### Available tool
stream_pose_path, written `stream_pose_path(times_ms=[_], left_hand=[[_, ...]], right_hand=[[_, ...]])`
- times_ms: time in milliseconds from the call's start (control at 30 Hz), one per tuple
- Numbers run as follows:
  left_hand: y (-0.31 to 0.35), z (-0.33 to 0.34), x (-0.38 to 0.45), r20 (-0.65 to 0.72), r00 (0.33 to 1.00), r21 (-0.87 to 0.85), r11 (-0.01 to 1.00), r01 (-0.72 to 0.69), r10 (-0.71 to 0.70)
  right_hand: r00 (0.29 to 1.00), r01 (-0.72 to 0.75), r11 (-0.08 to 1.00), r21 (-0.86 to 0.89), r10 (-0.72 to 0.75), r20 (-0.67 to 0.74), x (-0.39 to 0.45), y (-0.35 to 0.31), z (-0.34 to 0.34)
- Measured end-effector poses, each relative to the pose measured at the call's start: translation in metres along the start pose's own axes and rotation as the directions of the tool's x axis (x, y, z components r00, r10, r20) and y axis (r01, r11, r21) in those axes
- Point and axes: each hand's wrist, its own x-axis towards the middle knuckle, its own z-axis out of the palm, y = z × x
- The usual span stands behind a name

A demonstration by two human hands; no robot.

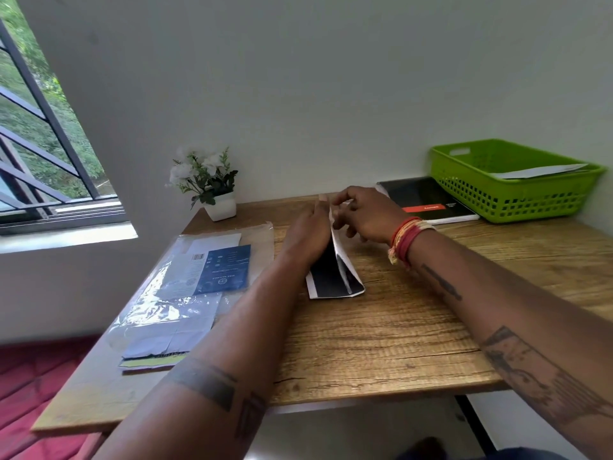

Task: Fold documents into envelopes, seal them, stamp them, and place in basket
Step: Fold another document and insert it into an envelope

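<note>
The fingers of the right hand (pixel 363 212) are curled and pinch the raised white edge of the document (pixel 335 270) at its far end. The left hand (pixel 310 232) lies flat along the dark printed panel of the same sheet, fingers extended and pressing it against the table (pixel 381 333). The document is partly folded: one panel rests on the wood, the other stands up from the crease between the two hands. It lies at mid-table, well apart from the green basket (pixel 517 182) at the far right corner.

Handling judgement: the sheet is light, thin and flexible. It probably creases permanently under light pressure and may slide on the smooth wood unless one hand pins it. Take hold at the free edge or a corner, as the right hand does, and keep the flat hand close to the fold line so the crease forms straight. Pinching mid-panel risks a stray wrinkle.

A white envelope (pixel 537 171) already lies in the basket, leaning on its rim. The basket stands partly on a black notebook (pixel 424 197) with a red label. At the left, a clear plastic sleeve (pixel 185 287) covers blue printed papers (pixel 225 270). A small potted plant (pixel 209 184) stands at the back edge beside the wall.
</note>
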Motion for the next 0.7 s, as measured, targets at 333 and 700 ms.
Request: stream_pose_path(times_ms=[333,700], left_hand=[[-0.008,-0.010,0.009,-0.036,0.999,0.079,0.997,0.025,-0.022],[-0.020,0.001,0.008,0.148,0.987,0.635,0.760,-0.139,0.056]], right_hand=[[0.980,0.086,0.903,-0.421,0.000,0.201,0.002,0.004,-0.004],[0.987,0.075,0.873,-0.481,0.004,0.160,0.002,0.006,-0.001]])
